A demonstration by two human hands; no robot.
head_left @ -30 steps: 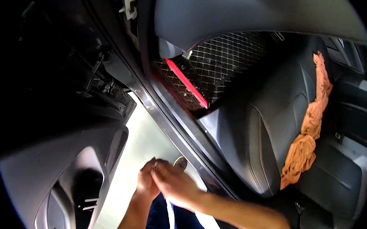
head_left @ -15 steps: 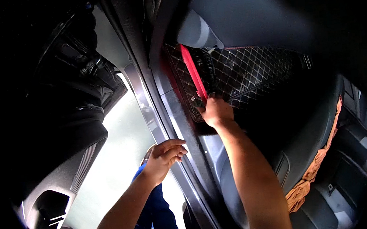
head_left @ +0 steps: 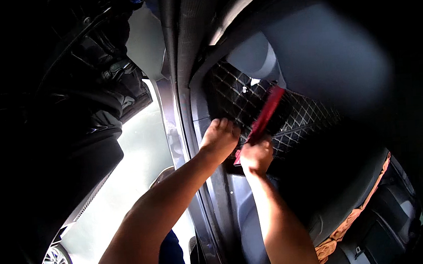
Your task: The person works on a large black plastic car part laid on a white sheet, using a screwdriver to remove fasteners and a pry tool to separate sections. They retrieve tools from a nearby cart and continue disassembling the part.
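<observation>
A long red brush (head_left: 268, 112) with dark bristles slants up and to the right across a black quilted floor mat (head_left: 305, 108) with light diamond stitching. My right hand (head_left: 257, 156) is closed round its lower end, and the brush is slightly blurred. Beside it, my left hand (head_left: 219, 140) curls its fingers down at the mat's door-side edge; its fingertips are hidden. The mat lies in the car's footwell, partly in deep shadow.
The door sill (head_left: 212, 215) runs along the left of the footwell. A dark seat (head_left: 343, 191) with an orange-brown cloth (head_left: 348, 225) stands at right. Grey trim (head_left: 328, 50) overhangs the mat. An open door (head_left: 90, 155) and a car wheel (head_left: 58, 263) are at left.
My left hand has come from outside the sill to the mat's edge. The brush has swung from leaning left to leaning right, still in my right hand. The view has shifted.
</observation>
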